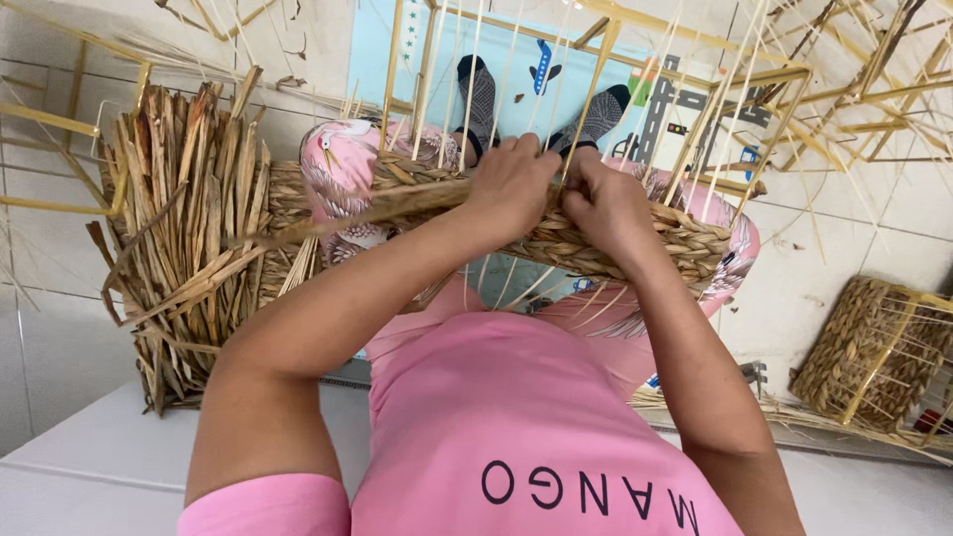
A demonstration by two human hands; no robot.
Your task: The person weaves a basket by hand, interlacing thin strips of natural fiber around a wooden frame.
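The person sits on the floor with a half-woven basket (635,243) resting across the lap, its plaited band running along the near rim and pale upright stakes (596,94) rising from it. Both hands meet at the top of that band. The left hand (511,189) is closed around a long flat strand of dried leaf (328,220), its grip pinching the strand where it enters the weave; the loose end trails off to the left. The right hand (608,203) is pressed together on the woven edge just beside one stake, fingers curled down, though exactly what the fingertips pinch is hidden.

To do this step well, I would judge that the strand needs steady tension while it is tucked behind the stake, and the right hand should press each pass down tight against the row below, so no gap opens. Keeping the stakes evenly spaced matters too.

A bundle of dried leaves (189,228) stands close at the left, within reach. Another partly woven basket (864,347) lies on the tiled floor to the right.
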